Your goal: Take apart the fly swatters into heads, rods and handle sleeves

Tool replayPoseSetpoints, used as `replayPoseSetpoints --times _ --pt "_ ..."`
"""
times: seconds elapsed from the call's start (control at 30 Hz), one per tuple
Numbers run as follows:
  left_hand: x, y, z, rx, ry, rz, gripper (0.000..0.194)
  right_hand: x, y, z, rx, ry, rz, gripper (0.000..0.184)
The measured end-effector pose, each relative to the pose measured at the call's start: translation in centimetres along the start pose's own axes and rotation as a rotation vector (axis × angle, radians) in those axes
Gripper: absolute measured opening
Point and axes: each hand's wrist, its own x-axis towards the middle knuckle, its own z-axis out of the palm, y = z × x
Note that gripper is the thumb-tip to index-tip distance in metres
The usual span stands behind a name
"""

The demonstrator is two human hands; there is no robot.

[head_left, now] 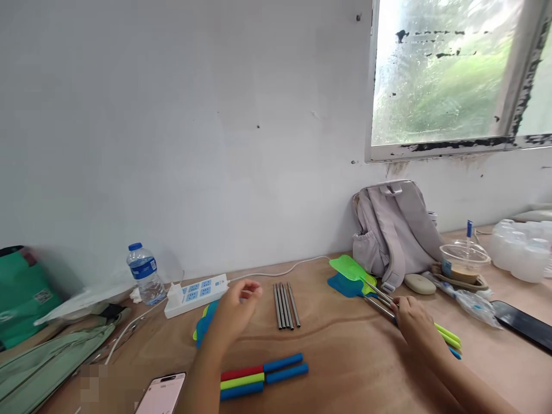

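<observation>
My left hand (242, 305) is raised over the table, fingers loosely curled and apart, with nothing visible in them. Just right of it, several metal tubes (283, 307) lie side by side. Blue and yellow-green fly swatter heads (207, 322) are partly hidden behind my left wrist. In front lie coloured handles: a red one (244, 372), a yellow-green one (245, 381) and several blue ones (287, 374). My right hand (414, 322) is closed around the metal shafts of fly swatters, whose green head (351, 267) and blue head (345, 286) point toward the backpack.
A grey backpack (388, 230) leans on the wall. To its right are a cup (463, 261), white bottles (524, 253) and a black phone (524, 325). On the left are a power strip (196, 294), a water bottle (144, 276) and a lit phone (161, 394).
</observation>
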Motion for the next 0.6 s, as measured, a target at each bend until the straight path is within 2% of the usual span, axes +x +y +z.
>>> replayPoseSetpoints --times 0.1,0.2,0.23,0.3,0.4,0.5,0.57,0.6 --pt "-0.5 -0.1 3.1 -0.198 -0.154 -0.027 0.042 0.5 -4.2 -1.1 0.300 0.065 -0.049 0.026" --pt "-1.2 -0.6 6.6 -0.505 -0.355 -0.210 0.064 0.4 -10.7 -2.9 0.602 -0.064 -0.118 0.028" --pt "-1.3 -0.7 7.5 -0.588 -0.372 -0.272 0.068 0.3 -13.0 -3.6 0.671 -0.113 -0.149 0.028" --pt "-1.6 -0.6 8.8 -0.765 -0.301 -0.276 0.068 0.1 -16.9 -4.9 0.805 -0.225 -0.246 0.028" --pt "-1.7 0.3 8.7 -1.071 -0.037 -0.168 0.053 -0.1 -21.0 -6.1 1.004 -0.343 -0.317 0.026" --pt "-1.7 1.6 7.4 -1.296 0.230 -0.089 0.040 -0.5 -23.2 -6.2 1.137 -0.459 -0.345 0.030" --pt "-1.8 2.3 6.4 -1.365 0.323 -0.075 0.042 -0.9 -24.2 -6.1 1.259 -0.596 -0.291 0.037" --pt "-1.8 2.5 6.1 -1.375 0.342 -0.084 0.044 -1.1 -24.6 -6.3 1.331 -0.704 -0.225 0.040"
